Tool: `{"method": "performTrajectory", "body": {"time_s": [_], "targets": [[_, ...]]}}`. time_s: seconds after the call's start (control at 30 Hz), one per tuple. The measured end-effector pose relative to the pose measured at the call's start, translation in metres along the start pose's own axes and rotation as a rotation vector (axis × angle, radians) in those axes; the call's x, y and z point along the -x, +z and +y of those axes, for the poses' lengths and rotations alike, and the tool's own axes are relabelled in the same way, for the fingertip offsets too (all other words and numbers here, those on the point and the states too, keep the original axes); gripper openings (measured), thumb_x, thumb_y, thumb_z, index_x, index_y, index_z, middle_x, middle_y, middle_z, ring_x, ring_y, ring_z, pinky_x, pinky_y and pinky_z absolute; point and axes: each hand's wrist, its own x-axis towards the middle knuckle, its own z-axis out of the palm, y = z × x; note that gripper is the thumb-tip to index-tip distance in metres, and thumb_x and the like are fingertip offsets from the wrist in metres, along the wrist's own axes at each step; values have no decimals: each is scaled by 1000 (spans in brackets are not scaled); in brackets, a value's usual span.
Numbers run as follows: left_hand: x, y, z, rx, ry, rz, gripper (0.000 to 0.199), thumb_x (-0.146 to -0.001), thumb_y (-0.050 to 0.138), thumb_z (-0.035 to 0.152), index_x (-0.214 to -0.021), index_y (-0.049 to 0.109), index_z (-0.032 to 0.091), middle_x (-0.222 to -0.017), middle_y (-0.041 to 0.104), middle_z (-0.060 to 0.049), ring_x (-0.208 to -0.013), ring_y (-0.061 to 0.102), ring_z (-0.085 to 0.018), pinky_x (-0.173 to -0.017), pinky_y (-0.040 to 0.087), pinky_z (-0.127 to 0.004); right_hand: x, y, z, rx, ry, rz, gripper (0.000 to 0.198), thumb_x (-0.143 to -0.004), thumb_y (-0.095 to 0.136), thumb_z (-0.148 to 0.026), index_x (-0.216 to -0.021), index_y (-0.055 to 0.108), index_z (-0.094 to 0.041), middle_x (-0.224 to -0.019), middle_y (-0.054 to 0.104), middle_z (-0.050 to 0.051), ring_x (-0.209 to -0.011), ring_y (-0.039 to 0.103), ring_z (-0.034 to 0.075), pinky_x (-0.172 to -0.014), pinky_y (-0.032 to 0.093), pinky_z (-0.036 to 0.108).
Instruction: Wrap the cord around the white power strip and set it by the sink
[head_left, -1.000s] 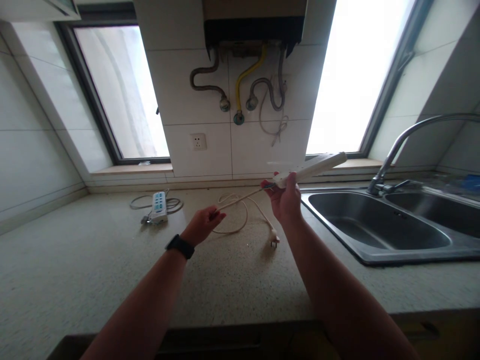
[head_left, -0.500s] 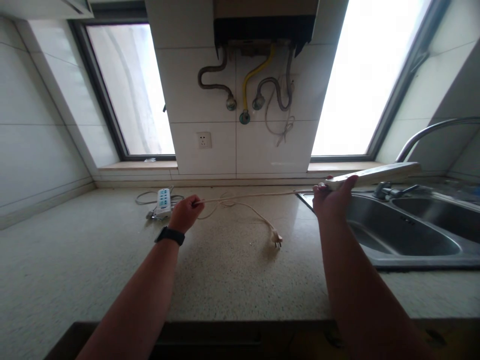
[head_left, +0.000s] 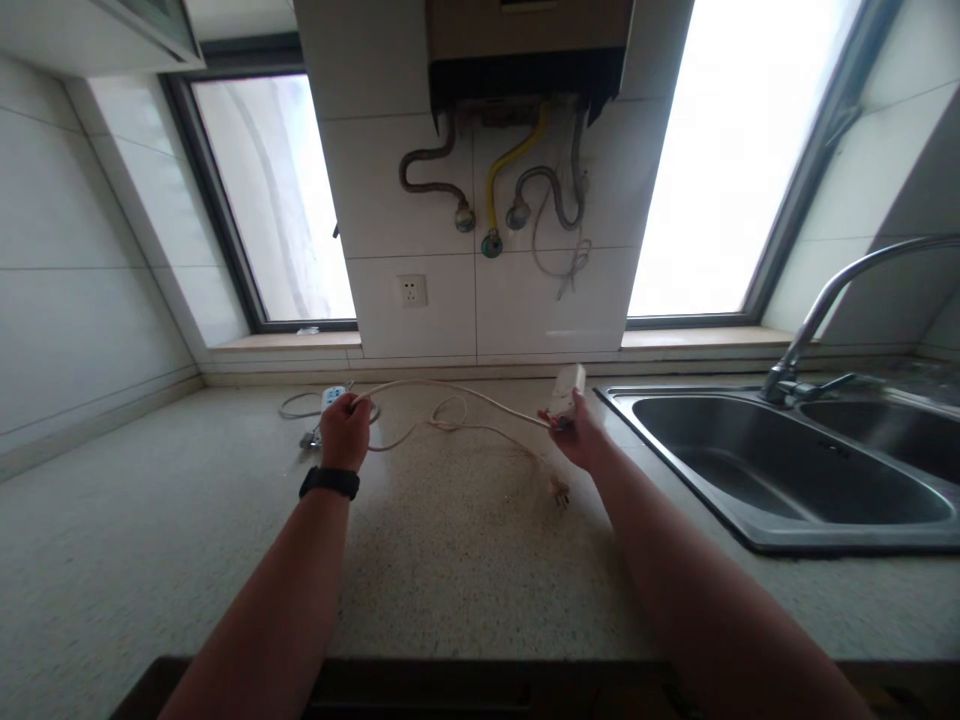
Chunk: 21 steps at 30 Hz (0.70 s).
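Observation:
My left hand [head_left: 346, 432], with a dark band on the wrist, is closed on a cream power cord [head_left: 450, 388]. The cord arches slackly across to my right hand [head_left: 576, 436], whose fingers grip the near end of a white power strip [head_left: 568, 388]. The strip is held up off the counter and seen nearly end-on. Below, the rest of the cord lies in a loose loop, ending in a plug [head_left: 559, 492] on the counter. A second power strip [head_left: 332, 396], white with blue-green sockets, sits just behind my left hand, partly hidden by it.
At the right is a steel double sink [head_left: 795, 460] with a tall faucet [head_left: 817, 310]. A wall socket [head_left: 412, 290] is on the tiles ahead. Above it hangs a water heater [head_left: 529, 50] with hoses. The speckled counter [head_left: 450, 590] ends in a dark front edge.
My right hand has moved left from over the sink, turning the power strip to point away from me. My left hand has shifted slightly left. The cord between them went from taut to slack.

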Motion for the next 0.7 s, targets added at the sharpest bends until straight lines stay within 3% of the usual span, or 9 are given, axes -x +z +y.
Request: {"method": "performTrajectory", "body": {"time_s": [0.13,0.23,0.37,0.57,0.7], "targets": [[1,1,3,54,9,-6,25,-80,52,32,-59,47,20,-52,38,6,-53,37,-11,-50,28,-23,0,2,21,153,165,-56,39,-96,46,-50,-106,54,-13,-73,67,8,-51,64,16,-37,50,20],[1,2,6,85,18,-18,28,-82,51,32,-58,43,20,-51,35,6,-52,35,-11,-50,28,-23,0,7,29,287,185,-93,38,-98,44,-49,-112,54,-15,-78,68,8,-56,66,16,-40,52,20],[4,3,10,114,39,-47,31,-83,53,33,-58,40,20,-52,32,7,-51,32,-11,-48,25,-23,-1,13,34,396,110,-46,43,-99,38,-52,-116,51,-15,-81,66,8,-51,63,13,-45,54,23],[16,5,24,80,145,-148,34,-87,51,35,-60,39,20,-53,32,6,-54,33,-11,-52,26,-24,-1,21,39,656,-93,159,58,-95,29,-62,-134,34,-19,-92,61,8,-51,59,13,-53,54,30],[23,6,32,64,231,-220,35,-90,50,35,-61,36,21,-54,32,7,-54,32,-11,-53,26,-24,8,18,29,858,-209,146,59,-93,36,-62,-134,42,-21,-99,65,12,-72,66,22,-65,53,37]]}}
